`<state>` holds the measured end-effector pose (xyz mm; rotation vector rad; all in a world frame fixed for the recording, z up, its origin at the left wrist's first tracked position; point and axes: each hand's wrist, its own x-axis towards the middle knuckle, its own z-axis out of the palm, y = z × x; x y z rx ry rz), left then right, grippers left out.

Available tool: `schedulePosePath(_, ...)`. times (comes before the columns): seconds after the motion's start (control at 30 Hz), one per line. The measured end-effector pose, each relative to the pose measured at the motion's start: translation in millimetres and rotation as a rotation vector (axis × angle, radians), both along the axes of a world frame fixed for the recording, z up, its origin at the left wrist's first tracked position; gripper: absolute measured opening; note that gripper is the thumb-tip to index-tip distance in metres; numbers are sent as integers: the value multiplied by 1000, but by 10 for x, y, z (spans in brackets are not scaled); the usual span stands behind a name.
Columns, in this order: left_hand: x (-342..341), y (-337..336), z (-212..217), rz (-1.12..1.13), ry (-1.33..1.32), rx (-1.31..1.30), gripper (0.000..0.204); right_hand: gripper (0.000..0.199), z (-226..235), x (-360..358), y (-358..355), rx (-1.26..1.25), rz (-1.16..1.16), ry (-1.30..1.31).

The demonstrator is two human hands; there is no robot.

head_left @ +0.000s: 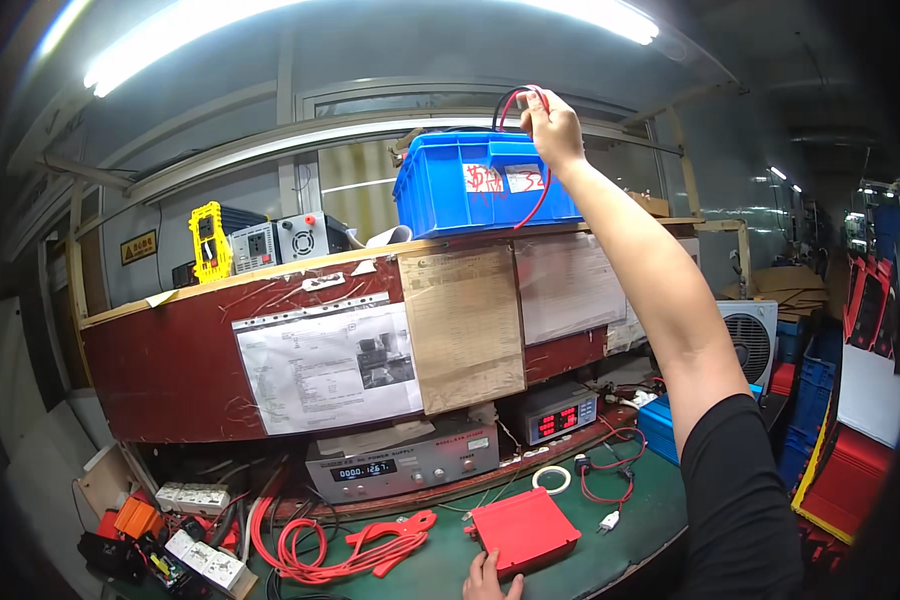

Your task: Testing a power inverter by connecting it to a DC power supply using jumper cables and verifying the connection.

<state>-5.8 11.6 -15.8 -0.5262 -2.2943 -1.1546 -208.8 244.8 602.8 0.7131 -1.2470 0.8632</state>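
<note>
My right hand (pixel 552 128) is raised high and pinches a bundle of red and black wires (pixel 518 103) at the rim of a blue plastic bin (pixel 460 190) on the top shelf. One red wire hangs down across the bin's front. At the bottom edge, my left hand (pixel 488 580) rests on the near side of a red rectangular box (pixel 523 530) lying on the green bench mat (pixel 440 565).
Two bench instruments with lit displays (pixel 402 463) (pixel 560 415) sit under the shelf. Coiled red cable with a large red clamp (pixel 355 548), a white tape roll (pixel 552 479), power strips (pixel 198 497), a fan (pixel 752 340), and red and blue crates (pixel 850 470) at right.
</note>
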Motion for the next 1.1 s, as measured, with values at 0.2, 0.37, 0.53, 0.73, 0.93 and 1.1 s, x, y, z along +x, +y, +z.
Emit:
schedulePosePath(0.2,64,-2,73,16,-71,-11,68,50,40,97,73,410,-93,-611)
schedulePosePath(0.37,44,2,71,24,-96,1,68,68,8,-8,90,264,16,-599)
schedulePosePath(0.53,42,18,128,29,-87,9,67,38,-13,-573,223,331,-708,41)
schedulePosePath(0.73,34,30,70,52,-43,-4,65,79,127,-431,-54,389,-855,-358)
schedulePosePath(0.93,34,47,49,59,-67,18,61,77,3,-11,-139,463,-844,-325)
schedulePosePath(1.1,-72,-11,-1,27,-15,33,60,73,-16,304,-87,402,-890,-3)
